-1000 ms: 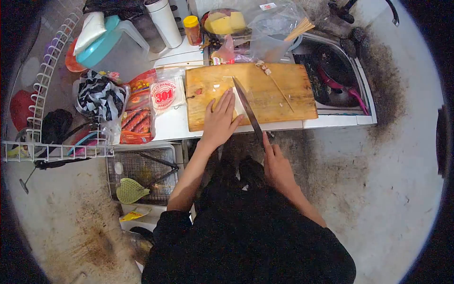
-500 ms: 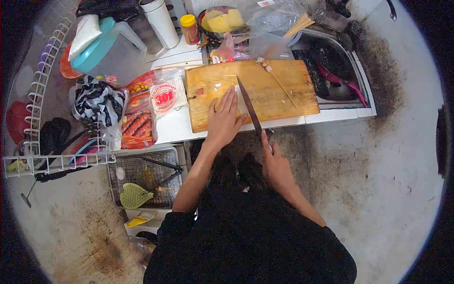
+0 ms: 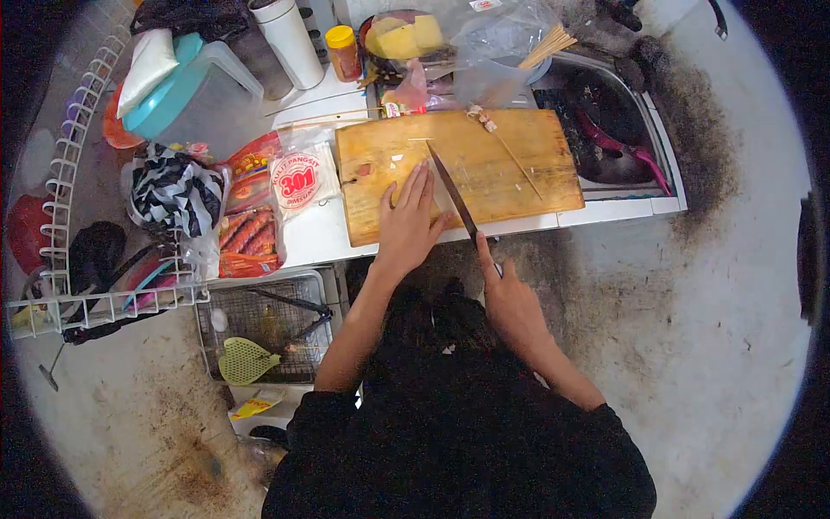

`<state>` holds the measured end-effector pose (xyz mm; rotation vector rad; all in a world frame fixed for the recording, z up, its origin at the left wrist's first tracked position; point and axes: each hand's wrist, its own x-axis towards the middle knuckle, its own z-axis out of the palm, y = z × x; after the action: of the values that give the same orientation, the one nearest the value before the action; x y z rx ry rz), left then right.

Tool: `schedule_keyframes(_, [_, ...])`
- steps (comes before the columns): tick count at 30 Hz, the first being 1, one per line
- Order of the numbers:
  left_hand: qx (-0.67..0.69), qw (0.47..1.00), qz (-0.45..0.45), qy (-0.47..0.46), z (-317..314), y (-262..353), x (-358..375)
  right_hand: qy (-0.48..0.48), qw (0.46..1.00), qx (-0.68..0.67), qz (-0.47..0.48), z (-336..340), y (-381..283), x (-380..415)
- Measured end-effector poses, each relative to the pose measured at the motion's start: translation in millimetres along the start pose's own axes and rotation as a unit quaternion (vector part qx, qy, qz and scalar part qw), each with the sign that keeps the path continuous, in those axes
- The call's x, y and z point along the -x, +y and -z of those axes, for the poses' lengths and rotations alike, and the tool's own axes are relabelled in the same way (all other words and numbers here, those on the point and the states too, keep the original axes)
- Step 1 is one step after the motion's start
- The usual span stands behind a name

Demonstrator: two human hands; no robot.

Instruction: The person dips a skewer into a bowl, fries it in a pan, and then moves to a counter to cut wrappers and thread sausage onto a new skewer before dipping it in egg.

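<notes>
My right hand [image 3: 510,298] grips the handle of a long dark knife [image 3: 453,192], whose blade slants up and left over the wooden cutting board [image 3: 536,147]. Beside the blade, my left hand [image 3: 409,221] lies with fingers stretched out on a thin pale sheet [image 3: 438,195] that it partly covers. A narrow white strip [image 3: 420,139] sits near the knife tip, with small white scraps [image 3: 397,158] to its left. On the board's right half rests a wooden skewer [image 3: 517,164] with pieces of food at its upper end.
Left of the board are a "301" wrapper pack [image 3: 299,180] and red sausage packs [image 3: 249,238]. Behind stand a yellow-lidded jar [image 3: 343,54], a white bottle [image 3: 290,43] and a bundle of skewers [image 3: 549,45]. A stove [image 3: 605,130] is at the right, a wire rack [image 3: 121,297] at the left.
The knife tip has shifted slightly left and down, and my right hand has moved slightly with it. My left hand stays almost in place.
</notes>
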<state>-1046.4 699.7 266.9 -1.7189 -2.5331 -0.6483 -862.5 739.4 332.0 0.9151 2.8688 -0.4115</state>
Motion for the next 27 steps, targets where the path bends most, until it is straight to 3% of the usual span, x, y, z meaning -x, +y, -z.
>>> schedule_keyframes(9, [-0.001, 1.0, 0.008, -0.005, 1.4, 2.3, 0.3, 0.022, 0.998, 0.061, 0.014, 0.3, 2.5, -10.2])
schedule_keyframes(27, [-0.01, 1.0, -0.006, 0.006, -0.4, 1.8, 0.5, 0.002, 1.0, 0.018, 0.016, 18.9, 10.2, 30.7])
